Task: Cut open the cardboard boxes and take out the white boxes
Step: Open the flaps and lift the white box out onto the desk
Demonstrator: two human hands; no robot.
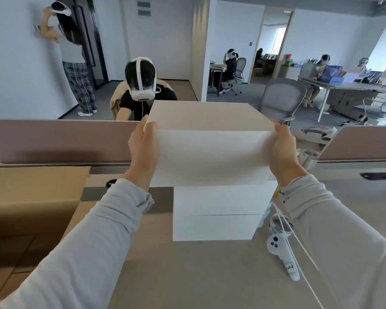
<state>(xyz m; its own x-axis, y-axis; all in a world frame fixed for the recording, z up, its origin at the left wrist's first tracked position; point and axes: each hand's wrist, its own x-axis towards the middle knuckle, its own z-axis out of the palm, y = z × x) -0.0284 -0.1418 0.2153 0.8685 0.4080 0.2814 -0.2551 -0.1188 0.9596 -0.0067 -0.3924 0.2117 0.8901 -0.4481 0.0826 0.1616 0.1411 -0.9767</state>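
One white box (212, 152), held above two stacked white boxes (216, 210) on the tabletop (198, 275). Left hand (143, 148) and right hand (283, 150) grip clamped flat on its end faces. Likely rigid, smooth, slippery; support the lower edges. Cardboard box (31, 197) alongside.

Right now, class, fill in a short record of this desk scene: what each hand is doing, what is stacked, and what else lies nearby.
left hand: left hand grips the left side of the held white box
right hand: right hand grips its right side
held box position: above the stack, contact unclear
stack: two white boxes on the desk
cardboard box: cardboard box at left
right of stack: white controller and a white cable
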